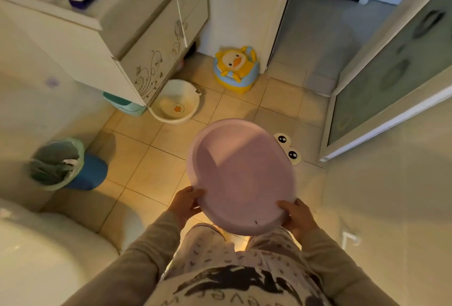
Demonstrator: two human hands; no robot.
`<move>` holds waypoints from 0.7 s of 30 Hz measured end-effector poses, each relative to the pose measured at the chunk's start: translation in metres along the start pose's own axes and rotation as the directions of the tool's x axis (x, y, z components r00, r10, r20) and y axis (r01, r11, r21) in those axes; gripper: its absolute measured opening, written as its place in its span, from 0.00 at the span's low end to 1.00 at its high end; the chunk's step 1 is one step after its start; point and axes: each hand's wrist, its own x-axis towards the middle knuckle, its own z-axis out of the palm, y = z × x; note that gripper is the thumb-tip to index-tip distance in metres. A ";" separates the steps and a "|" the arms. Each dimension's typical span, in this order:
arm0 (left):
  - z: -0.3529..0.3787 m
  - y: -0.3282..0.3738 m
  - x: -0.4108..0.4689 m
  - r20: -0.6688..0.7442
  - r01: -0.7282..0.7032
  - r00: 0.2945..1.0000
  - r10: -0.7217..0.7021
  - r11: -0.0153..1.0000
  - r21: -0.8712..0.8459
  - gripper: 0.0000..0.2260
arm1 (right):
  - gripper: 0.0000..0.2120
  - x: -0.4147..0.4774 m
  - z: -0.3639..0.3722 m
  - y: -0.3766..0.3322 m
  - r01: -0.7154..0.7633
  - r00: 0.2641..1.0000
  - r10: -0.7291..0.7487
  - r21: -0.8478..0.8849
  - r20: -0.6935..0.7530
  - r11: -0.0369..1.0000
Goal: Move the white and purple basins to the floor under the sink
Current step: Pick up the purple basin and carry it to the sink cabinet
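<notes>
Left hand and right hand grip my purple basin (both rims) | white basin under cabinet, ahead-left, nearer my left hand.

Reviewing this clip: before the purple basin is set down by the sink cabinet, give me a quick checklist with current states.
1. Left hand on round purple plastic basin rim: ok.
2. Right hand on rim: ok.
3. Round white plastic basin with duck print on floor at cabinet edge: ok.
4. Tiled floor path to cabinet free: ok.
5. Room under beige sink cabinet: cannot tell.
</notes>
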 end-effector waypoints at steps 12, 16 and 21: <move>0.091 0.086 0.096 -0.102 0.036 0.993 -0.056 0.980 -0.194 0.14 | 0.24 0.131 0.032 -0.186 -0.021 0.991 0.047 -0.202 0.128 0.979; 0.126 0.113 0.119 -0.158 0.034 0.983 -0.093 0.940 -0.339 0.06 | 0.25 0.171 0.052 -0.255 0.013 0.981 0.052 -0.335 0.185 0.942; 0.145 0.140 0.137 -0.200 0.031 0.969 -0.142 0.879 -0.477 0.01 | 0.25 0.204 0.091 -0.316 0.053 0.963 0.078 -0.467 0.256 0.883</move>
